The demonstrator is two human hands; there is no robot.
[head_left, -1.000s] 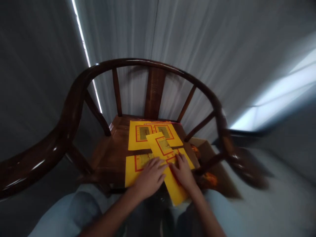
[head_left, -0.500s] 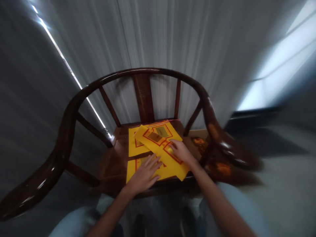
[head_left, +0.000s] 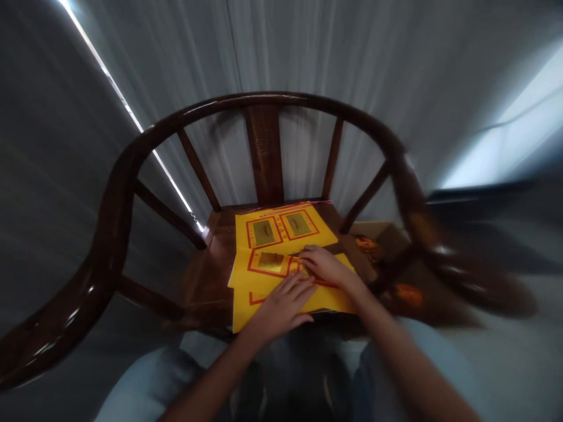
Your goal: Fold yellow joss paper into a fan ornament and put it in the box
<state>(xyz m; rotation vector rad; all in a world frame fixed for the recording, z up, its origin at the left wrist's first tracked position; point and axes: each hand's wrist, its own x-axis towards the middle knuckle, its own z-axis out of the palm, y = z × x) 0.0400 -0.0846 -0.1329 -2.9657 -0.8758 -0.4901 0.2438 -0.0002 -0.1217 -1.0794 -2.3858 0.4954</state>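
Note:
Yellow sheets with red frames and gold panels lie on the seat of a dark wooden armchair. The back sheet (head_left: 287, 225) shows two gold panels side by side. In front of it, a middle sheet (head_left: 241, 265) overlaps a front sheet (head_left: 241, 309). My left hand (head_left: 284, 305) rests on the front sheets, fingers spread and flat. My right hand (head_left: 324, 265) is on the middle sheet's right part, its fingers curled and bunched on the paper; whatever is between them is hidden.
The chair's curved rail (head_left: 272, 99) rings the back and sides of the seat (head_left: 217, 246). An open cardboard box (head_left: 382, 231) with orange-patterned items stands right of the chair. A grey curtain-like surface (head_left: 303, 47) hangs behind.
The sheet that lay diagonally under my right hand now lies nearly level, uncovering the back sheet's two panels. My left hand has moved rightward, closer to my right. The view has shifted slightly.

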